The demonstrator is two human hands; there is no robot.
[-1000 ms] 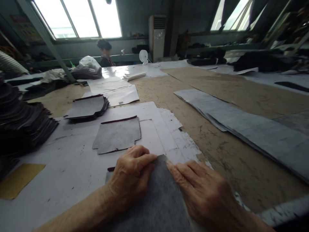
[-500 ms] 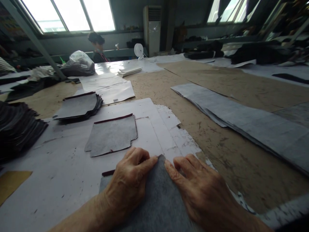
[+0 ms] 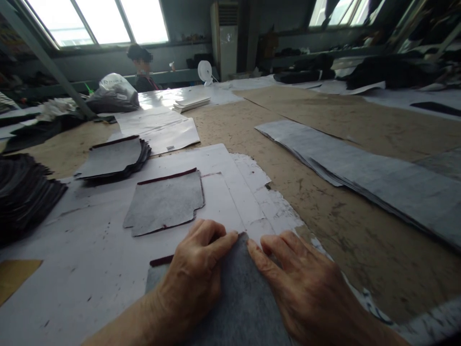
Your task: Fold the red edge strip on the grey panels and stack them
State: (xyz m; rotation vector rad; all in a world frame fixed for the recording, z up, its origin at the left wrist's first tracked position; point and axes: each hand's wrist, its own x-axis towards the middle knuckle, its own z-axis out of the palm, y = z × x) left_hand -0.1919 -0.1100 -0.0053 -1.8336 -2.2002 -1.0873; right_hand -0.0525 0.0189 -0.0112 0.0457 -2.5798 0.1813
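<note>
A grey fabric piece with a dark red strip at its far left edge lies on the white paper before me, partly covered by my hands. My left hand pinches its far edge between thumb and index finger, the other fingers curled. On the same edge, just to the right, my right hand presses with thumb and index finger, also closed. The fabric's far corner shows between the fingertips. Another grey fabric piece with a dark red top edge lies flat beyond my left hand.
At left are a stack of grey pieces and a taller dark stack. Long grey sheets lie at right on the brown table covering. A small fan and a person are at the far side.
Both hands keep their hold on the far edge of the grey fabric, with only a very slight shift. The whole view has moved a little.
</note>
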